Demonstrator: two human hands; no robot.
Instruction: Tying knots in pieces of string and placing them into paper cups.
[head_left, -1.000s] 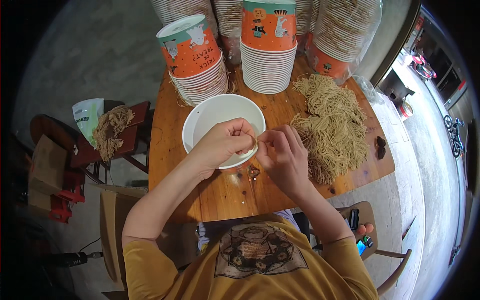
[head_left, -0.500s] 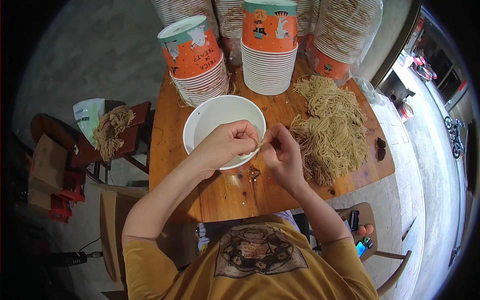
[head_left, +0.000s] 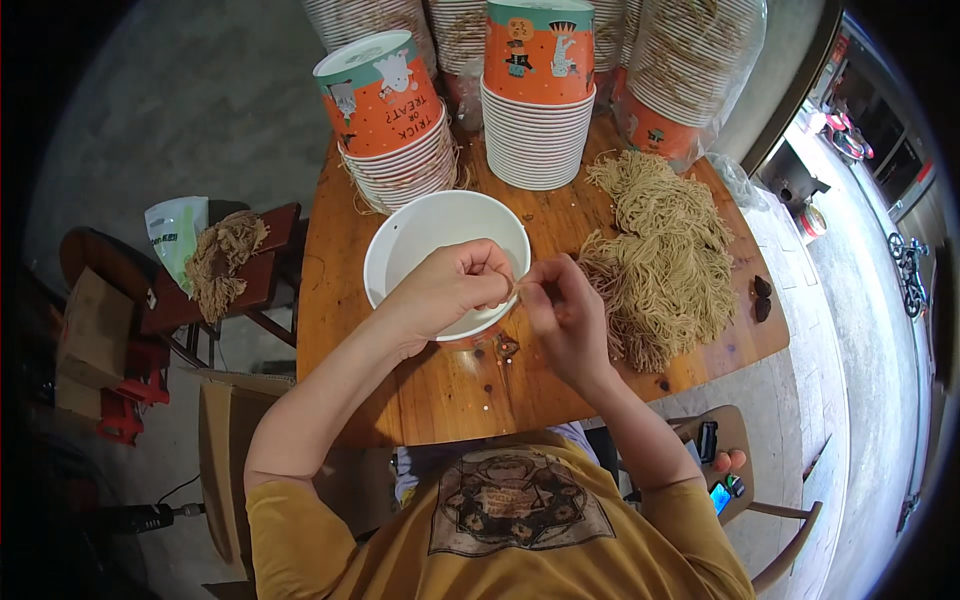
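A white-lined paper bucket (head_left: 415, 235) stands upright on the wooden table, its orange outside just showing below the near rim. Over that rim, on its right side, my hands meet with fingertips almost touching. My left hand (head_left: 455, 285) pinches a thin tan cord (head_left: 517, 289), and it lies partly across the bucket's mouth. From the right, my right hand (head_left: 568, 315) pinches the same bit of cord, thumb against forefinger. Most of the cord is hidden by my fingers. Just right of my right hand lies a big heap of loose tan cords (head_left: 665, 265).
Behind the bucket stand two stacks of upturned orange-and-green buckets (head_left: 385, 105) (head_left: 538, 130). More stacks, one in clear plastic (head_left: 690, 80), rise at the back. Dark objects (head_left: 762, 298) sit by the table's right edge. A stool (head_left: 275, 250) with more cords is at left.
My right hand has opened its fingers slightly and shifted a little at the cord. Both hands stay together over the bucket's rim; otherwise little differs.
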